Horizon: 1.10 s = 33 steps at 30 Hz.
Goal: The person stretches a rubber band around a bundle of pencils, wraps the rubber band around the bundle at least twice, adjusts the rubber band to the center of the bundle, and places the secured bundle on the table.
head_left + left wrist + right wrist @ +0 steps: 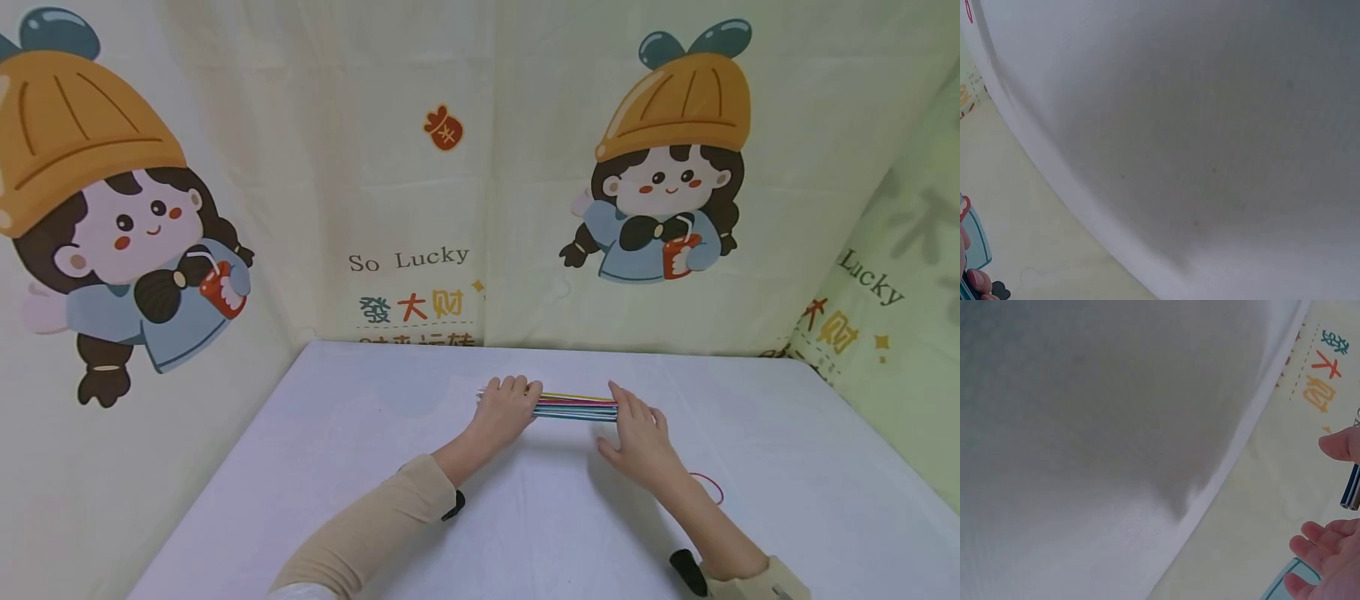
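Observation:
A bundle of slim coloured pencils lies level across the middle of the head view, raised over the white table. Blue, red and yellow barrels show. My left hand grips the bundle near its left end, where pale tips stick out past the fingers. At the right end is my right hand, its fingers extended beside the pencil ends and its thumb apart. The right wrist view has dark pencil ends between the spread thumb and fingers. Only a few left fingertips show at the corner of the left wrist view.
A thin red loop lies on the white table, partly behind the right forearm. Cream cloth printed with cartoon figures and lettering hangs behind the table and along both sides.

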Each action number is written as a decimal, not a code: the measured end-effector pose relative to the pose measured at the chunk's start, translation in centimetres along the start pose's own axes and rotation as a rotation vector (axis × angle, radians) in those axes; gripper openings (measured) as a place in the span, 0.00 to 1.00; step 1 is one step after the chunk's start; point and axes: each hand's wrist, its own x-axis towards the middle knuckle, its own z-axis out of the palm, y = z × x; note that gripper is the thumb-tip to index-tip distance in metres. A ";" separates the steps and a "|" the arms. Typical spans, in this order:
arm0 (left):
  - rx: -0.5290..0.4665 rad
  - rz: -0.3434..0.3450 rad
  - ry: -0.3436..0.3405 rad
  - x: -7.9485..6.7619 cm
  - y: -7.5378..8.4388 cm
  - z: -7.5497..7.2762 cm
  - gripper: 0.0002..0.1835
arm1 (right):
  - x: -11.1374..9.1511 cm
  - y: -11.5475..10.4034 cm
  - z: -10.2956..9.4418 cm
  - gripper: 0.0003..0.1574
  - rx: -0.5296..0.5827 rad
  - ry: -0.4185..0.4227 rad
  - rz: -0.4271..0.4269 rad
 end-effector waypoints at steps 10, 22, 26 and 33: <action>0.027 0.007 -0.011 0.0 0.2 0.0 0.19 | -0.1 -0.2 0.1 0.49 0.000 0.050 -0.039; 0.036 -0.003 -0.024 -0.4 -0.1 0.3 0.19 | -0.5 1.1 -1.3 0.43 -0.127 0.010 -0.009; 0.037 -0.005 -0.024 -0.8 -0.4 0.5 0.20 | -1.8 2.9 -2.3 0.34 -0.173 -0.022 0.022; 0.018 0.005 -0.060 -1.1 -0.6 0.5 0.19 | -4.8 5.5 -3.0 0.14 -0.272 -0.247 0.092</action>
